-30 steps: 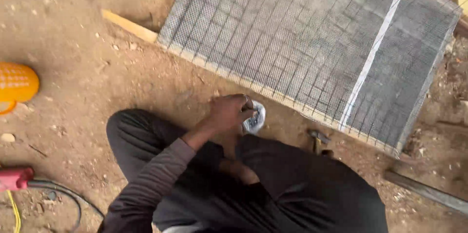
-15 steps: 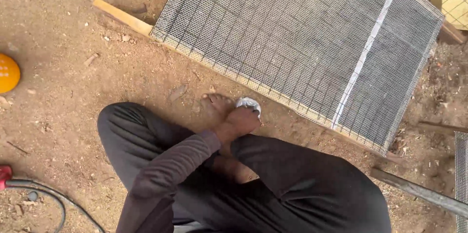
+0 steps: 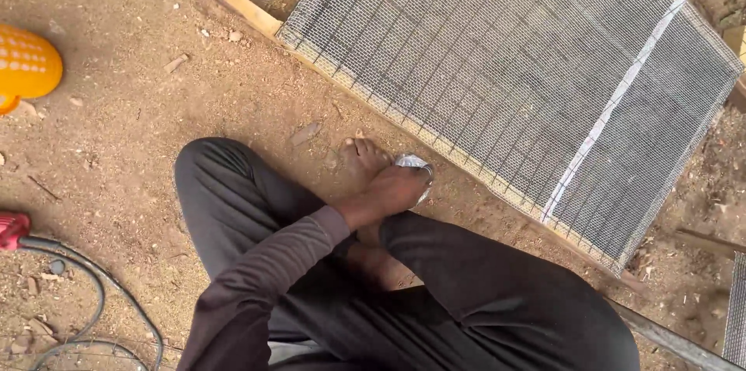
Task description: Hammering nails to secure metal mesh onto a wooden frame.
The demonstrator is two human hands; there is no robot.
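Note:
I sit cross-legged on bare dirt in dark trousers. My left hand (image 3: 391, 191), in a dark long sleeve, reaches across my knees and rests low on the ground beside my bare foot (image 3: 365, 158). Its fingers are closed over a small crumpled silvery object (image 3: 414, 163), which lies right at the near edge of a wire-mesh panel on a wooden frame (image 3: 513, 68). A pale strip (image 3: 614, 107) runs across the mesh toward its right end. My right hand is out of sight.
A yellow-orange perforated plastic thing (image 3: 23, 68) lies at the far left. A red tool (image 3: 11, 229) with a grey cable (image 3: 97, 293) lies at lower left. A wooden slat (image 3: 233, 0) sticks out from the frame; a metal bar (image 3: 676, 340) and another mesh piece (image 3: 734, 309) lie at lower right.
My left hand, holding the silvery object, has dropped from above my knees to the ground beside my foot. The view has shifted, so the mesh panel fills more of the frame.

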